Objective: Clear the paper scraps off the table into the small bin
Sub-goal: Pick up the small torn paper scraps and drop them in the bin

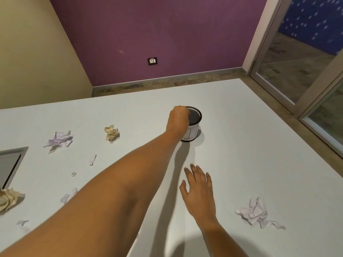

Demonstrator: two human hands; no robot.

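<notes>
The small black mesh bin [194, 125] with a white paper wrap stands on the white table [241, 145] near its middle. My left hand [178, 117] is curled in a fist at the bin's left rim, and a small pale scrap peeks out above the knuckles. Spread flat and holding nothing, my right hand [199, 190] lies low over the table nearer to me. Loose paper is scattered about: a lilac crumple [59, 139], a tan ball [111, 133], a white crumple [257, 213], a tan wad [8, 200] and several small bits [92, 160].
A grey recessed panel [11, 164] is set into the table at the left edge. Beyond the table's far edge is floor and a purple wall with a socket [152, 61]. Glass doors [297, 71] stand to the right.
</notes>
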